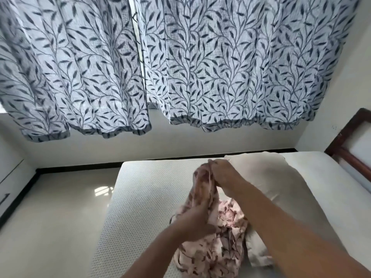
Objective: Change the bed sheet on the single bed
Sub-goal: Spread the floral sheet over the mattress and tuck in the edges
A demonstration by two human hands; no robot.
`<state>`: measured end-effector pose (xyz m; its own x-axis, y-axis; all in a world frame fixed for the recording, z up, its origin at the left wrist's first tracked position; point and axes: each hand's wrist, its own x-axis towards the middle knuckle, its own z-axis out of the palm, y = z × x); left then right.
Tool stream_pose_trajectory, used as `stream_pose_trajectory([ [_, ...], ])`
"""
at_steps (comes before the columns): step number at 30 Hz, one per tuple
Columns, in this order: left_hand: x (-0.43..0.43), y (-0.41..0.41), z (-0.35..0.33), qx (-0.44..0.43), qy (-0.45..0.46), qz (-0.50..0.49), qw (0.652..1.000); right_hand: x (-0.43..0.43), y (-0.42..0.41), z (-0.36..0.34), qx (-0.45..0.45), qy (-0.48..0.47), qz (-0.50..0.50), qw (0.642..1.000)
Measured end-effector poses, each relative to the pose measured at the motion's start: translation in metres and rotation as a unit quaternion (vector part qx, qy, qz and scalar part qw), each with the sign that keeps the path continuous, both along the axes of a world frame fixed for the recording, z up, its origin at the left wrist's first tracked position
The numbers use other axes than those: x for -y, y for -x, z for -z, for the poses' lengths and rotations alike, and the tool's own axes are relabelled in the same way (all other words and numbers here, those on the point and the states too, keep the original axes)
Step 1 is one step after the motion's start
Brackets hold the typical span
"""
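Observation:
A bunched pink floral sheet [226, 233] lies on the bare white mattress [140, 197] in front of me. My right hand [222, 173] grips its upper end and lifts it off the bed. My left hand [194, 221] holds the cloth lower down, with its fingers partly hidden in the folds. A plain cream pillow [267, 177] lies on the mattress just right of the sheet, under my right forearm.
A dark wooden headboard [349, 145] stands at the right end of the bed. Blue leaf-pattern curtains [180, 67] hang above the far wall. Glossy pale floor [60, 207] lies left of the bed, with a white cabinet [10, 177] at the far left.

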<state>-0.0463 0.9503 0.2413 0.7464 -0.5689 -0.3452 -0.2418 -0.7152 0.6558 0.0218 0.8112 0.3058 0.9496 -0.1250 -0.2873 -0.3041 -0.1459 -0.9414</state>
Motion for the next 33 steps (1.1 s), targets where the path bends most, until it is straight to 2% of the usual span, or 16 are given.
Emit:
stream_pose_trajectory([
  [3, 0.014, 0.013, 0.023, 0.006, -0.086, 0.061, 0.994, 0.012, -0.01, -0.035, 0.024, -0.289, -0.039, 0.956],
  [5, 0.018, 0.01, 0.028, -0.007, -0.072, 0.036, 0.997, 0.025, -0.014, -0.059, 0.047, -0.34, -0.058, 0.938],
  [7, 0.017, -0.001, 0.022, -0.055, 0.076, -0.067, 0.993, 0.038, -0.014, -0.073, 0.069, -0.318, -0.07, 0.943],
  [8, 0.015, -0.01, 0.018, -0.06, 0.149, -0.137, 0.977, 0.043, -0.012, -0.077, 0.073, -0.281, -0.08, 0.954],
  [10, 0.012, -0.03, 0.007, 0.008, 0.242, -0.27, 0.932, 0.054, -0.006, -0.081, 0.065, -0.193, -0.13, 0.97],
  [12, 0.011, -0.051, 0.002, 0.13, 0.239, -0.261, 0.926, 0.061, -0.001, -0.081, 0.054, -0.107, -0.201, 0.972],
  [14, 0.022, -0.071, -0.002, 0.186, 0.187, -0.175, 0.949, 0.067, -0.001, -0.075, 0.051, -0.061, -0.271, 0.959],
  [17, 0.044, -0.09, -0.016, 0.166, 0.171, -0.082, 0.968, 0.079, -0.001, -0.074, 0.042, -0.088, -0.294, 0.951],
  [19, 0.051, -0.094, -0.027, 0.038, 0.247, -0.153, 0.956, 0.099, -0.002, -0.079, 0.045, -0.044, -0.258, 0.964],
  [21, 0.051, -0.1, -0.034, -0.036, 0.335, -0.245, 0.909, 0.119, -0.003, -0.084, 0.045, 0.089, -0.242, 0.965],
  [23, 0.052, -0.106, -0.05, 0.006, 0.363, -0.287, 0.887, 0.134, -0.006, -0.085, 0.031, 0.29, -0.241, 0.926],
  [25, 0.057, -0.108, -0.078, 0.078, 0.36, -0.273, 0.889, 0.139, -0.014, -0.079, 0.031, 0.443, -0.213, 0.87],
  [27, 0.062, -0.11, -0.106, 0.119, 0.342, -0.194, 0.912, 0.135, -0.02, -0.077, 0.107, 0.485, -0.134, 0.857],
  [30, 0.059, -0.125, -0.115, 0.188, 0.143, -0.08, 0.968, 0.134, -0.023, -0.081, 0.326, 0.454, 0.064, 0.827],
  [32, 0.052, -0.137, -0.103, 0.281, -0.011, -0.086, 0.956, 0.138, -0.022, -0.088, 0.423, 0.429, 0.144, 0.785],
  [33, 0.048, -0.14, -0.097, 0.301, -0.051, -0.115, 0.945, 0.141, -0.022, -0.091, 0.433, 0.43, 0.155, 0.777],
])
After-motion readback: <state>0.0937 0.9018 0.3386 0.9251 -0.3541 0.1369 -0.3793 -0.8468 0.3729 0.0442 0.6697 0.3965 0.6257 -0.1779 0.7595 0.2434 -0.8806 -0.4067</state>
